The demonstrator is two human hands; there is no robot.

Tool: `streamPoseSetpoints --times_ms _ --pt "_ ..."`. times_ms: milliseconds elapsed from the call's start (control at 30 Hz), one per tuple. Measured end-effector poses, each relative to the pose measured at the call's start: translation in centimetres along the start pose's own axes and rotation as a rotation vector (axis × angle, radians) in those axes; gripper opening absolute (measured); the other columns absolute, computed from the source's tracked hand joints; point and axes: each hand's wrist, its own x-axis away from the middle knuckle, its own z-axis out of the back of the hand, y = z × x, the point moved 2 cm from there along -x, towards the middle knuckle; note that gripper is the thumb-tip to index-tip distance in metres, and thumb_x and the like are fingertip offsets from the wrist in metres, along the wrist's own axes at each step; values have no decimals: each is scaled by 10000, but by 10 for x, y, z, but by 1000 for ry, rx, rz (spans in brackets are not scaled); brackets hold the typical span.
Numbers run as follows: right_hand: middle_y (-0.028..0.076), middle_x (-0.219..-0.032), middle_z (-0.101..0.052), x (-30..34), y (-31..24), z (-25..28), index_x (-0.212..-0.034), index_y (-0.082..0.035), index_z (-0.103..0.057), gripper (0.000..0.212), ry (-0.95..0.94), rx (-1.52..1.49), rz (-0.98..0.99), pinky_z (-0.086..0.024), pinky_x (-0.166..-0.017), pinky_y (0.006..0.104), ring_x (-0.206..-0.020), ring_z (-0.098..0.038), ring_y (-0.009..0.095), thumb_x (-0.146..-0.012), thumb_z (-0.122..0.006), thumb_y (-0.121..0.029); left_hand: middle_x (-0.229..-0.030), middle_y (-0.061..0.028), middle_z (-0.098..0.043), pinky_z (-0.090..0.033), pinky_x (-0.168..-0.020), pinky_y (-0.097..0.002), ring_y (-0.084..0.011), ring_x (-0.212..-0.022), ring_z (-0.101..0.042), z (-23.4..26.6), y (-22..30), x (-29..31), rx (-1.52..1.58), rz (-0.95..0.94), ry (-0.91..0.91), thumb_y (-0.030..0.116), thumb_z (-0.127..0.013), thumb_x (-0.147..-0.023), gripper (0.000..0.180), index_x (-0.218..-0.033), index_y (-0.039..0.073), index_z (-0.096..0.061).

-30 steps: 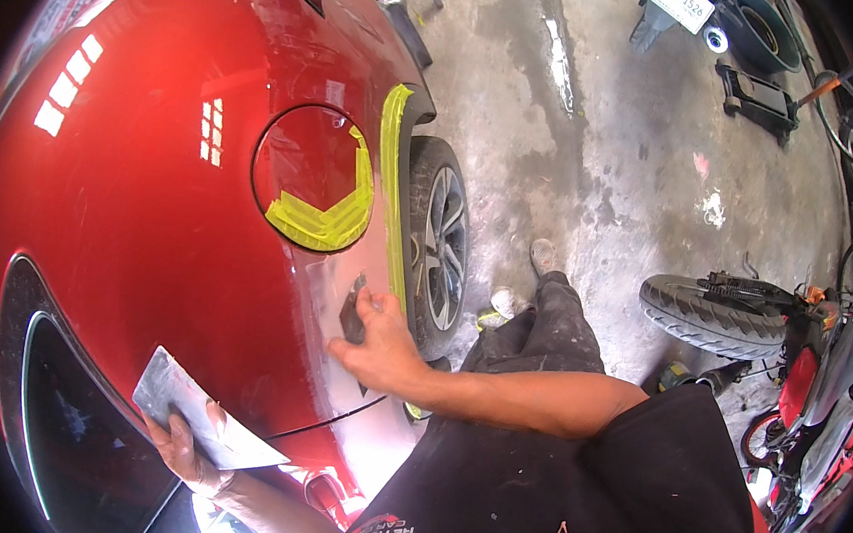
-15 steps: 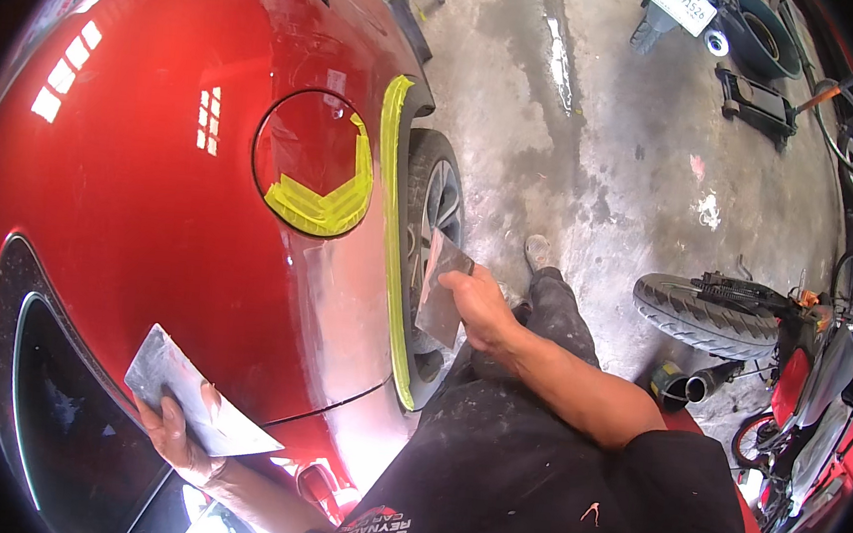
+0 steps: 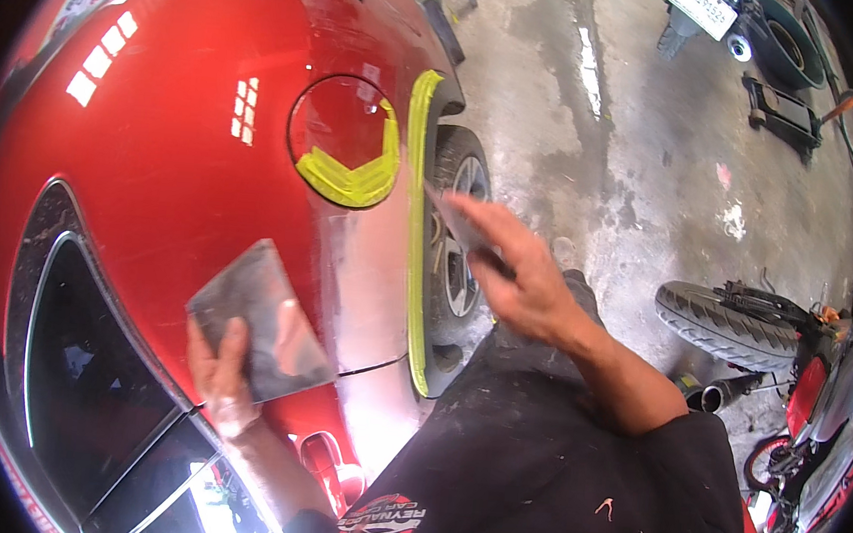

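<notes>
My left hand [image 3: 221,376] grips a flat grey metal sheet [image 3: 265,304] smeared with a little pinkish filler, holding it over the red car body [image 3: 201,199]. In my right hand [image 3: 531,280] is a flat, dark spreader [image 3: 463,225], seen nearly edge-on, its tip close to the yellow masking tape [image 3: 417,226] along the wheel-arch edge. Whether the tip touches the panel I cannot tell. Between the sheet and that tape lies a dull, pale pinkish-grey patch [image 3: 364,272] on the fender. More yellow tape [image 3: 351,182] covers part of the round fuel door [image 3: 335,124].
The car's wheel [image 3: 468,185] stands beyond the tape. On the concrete floor to the right are a motorcycle tyre [image 3: 727,325], a motorcycle [image 3: 816,407] and a floor jack [image 3: 784,116]. A dark side window [image 3: 88,360] is at the left.
My right hand has risen, turning the spreader edge-on near the tape. The sheet in my left hand has moved up and right and tilted. The whole view has shifted slightly.
</notes>
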Motion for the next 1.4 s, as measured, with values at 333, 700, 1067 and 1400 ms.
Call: streamPoseSetpoints --times_ms 333,700,1067,1400 --pt "111 -1294 -554 37 -23 -11 -1369 -38 -510 414 -57 -764 -418 -482 -995 400 -1158 -563 237 -985 -568 -183 -1153 -94 -628 -475 -920 -303 -154 -1037 -601 -29 -22 24 246 233 -231 118 -592 -956 377 -1297 -8 -490" --pt "181 -1362 -523 68 -77 -34 -1282 -241 -594 455 -638 573 838 -434 -983 418 -1236 -525 300 -830 -562 -206 -1153 -74 -620 -459 -947 -296 -135 -1053 -576 -35 -12 39 137 347 -547 93 -580 -944 376 -1295 -22 -507" --pt "124 -929 -696 87 65 -17 -1092 43 -642 248 -79 -501 -559 -576 -734 369 -798 -667 186 -857 -617 -30 -1189 -136 -606 -490 -906 -295 -188 -1048 -613 82 26 76 -3 -58 37 113 -577 -902 485 -1353 -30 -466" --pt "130 -806 -638 97 118 -118 -858 109 -639 221 69 -547 -843 -487 -505 367 -660 -607 184 -814 -581 -99 -1402 -234 -492 -373 -1103 -413 -299 -1281 -501 190 -63 84 331 -274 145 115 -572 -909 560 -1412 -74 -413"
